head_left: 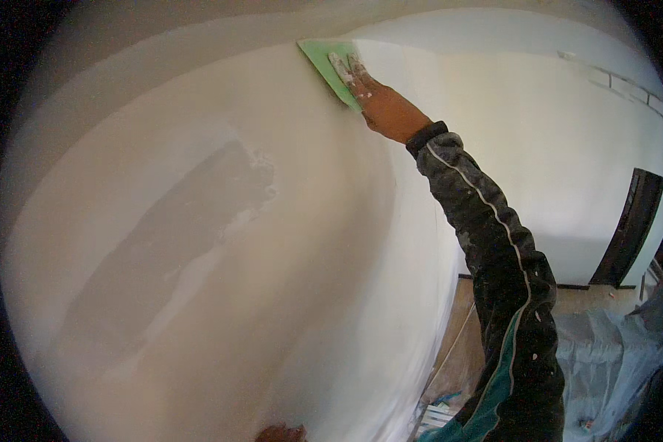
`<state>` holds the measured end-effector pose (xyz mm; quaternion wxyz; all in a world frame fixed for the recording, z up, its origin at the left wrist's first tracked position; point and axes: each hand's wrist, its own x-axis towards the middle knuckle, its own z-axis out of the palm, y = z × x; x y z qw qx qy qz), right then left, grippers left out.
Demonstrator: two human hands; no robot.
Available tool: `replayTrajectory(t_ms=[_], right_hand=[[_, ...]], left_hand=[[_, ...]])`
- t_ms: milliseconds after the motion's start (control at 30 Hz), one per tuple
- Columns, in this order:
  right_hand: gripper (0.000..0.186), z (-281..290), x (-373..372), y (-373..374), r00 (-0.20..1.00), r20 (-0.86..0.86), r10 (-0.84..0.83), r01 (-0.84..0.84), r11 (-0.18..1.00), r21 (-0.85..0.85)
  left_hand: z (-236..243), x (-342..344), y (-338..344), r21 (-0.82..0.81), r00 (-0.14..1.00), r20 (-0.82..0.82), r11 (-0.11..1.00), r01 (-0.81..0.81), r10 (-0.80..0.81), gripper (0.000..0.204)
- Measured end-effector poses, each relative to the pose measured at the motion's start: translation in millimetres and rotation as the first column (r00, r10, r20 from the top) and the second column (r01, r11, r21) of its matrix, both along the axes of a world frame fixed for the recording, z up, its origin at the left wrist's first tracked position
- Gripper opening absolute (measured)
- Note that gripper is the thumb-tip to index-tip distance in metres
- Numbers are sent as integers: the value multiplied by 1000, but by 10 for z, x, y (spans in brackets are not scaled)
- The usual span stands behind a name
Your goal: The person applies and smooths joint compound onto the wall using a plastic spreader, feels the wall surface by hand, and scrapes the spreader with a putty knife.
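My right hand is stretched up high against the pale wall. Its fingers lie over a flat green sheet-like spreader, pressing it on the wall close to the upper edge of the surface. White dust or plaster coats the fingers; the thumb is mostly hidden. A dark sleeve with a light piping line and a teal panel covers the arm. At the bottom edge a small brown shape appears, probably part of my left hand, with its fingers too cut off to read. Below my right hand a greyer, rough-edged patch crosses the wall.
To the right, a white wall meets this surface. A curved-looking dark panel leans there. Clear plastic sheeting covers something bulky low on the right. A ladder-like shape shows high on the right. Brown floor lies beneath my arm.
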<state>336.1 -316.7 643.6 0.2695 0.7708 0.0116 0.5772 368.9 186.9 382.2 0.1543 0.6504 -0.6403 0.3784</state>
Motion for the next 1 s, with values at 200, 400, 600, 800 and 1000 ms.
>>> replayTrajectory(t_ms=[200,400,600,800,1000], right_hand=[[82,-346,-274,89,974,-205,-99,114,991,65],[89,-651,-978,321,914,-383,133,55,895,442],[77,357,-1225,192,992,-110,53,-21,960,278],[67,893,-1099,-203,992,-113,-56,87,953,289],[66,533,-862,0,999,2,52,-52,993,107]], left_hand=[[220,-175,179,98,993,-117,995,-10,21,19],[351,-357,243,-6,998,39,999,-44,44,19],[526,-600,281,-41,999,15,999,-35,35,17],[697,-845,232,263,949,-154,938,-227,273,18],[206,-711,374,155,977,-112,975,-162,180,17]])
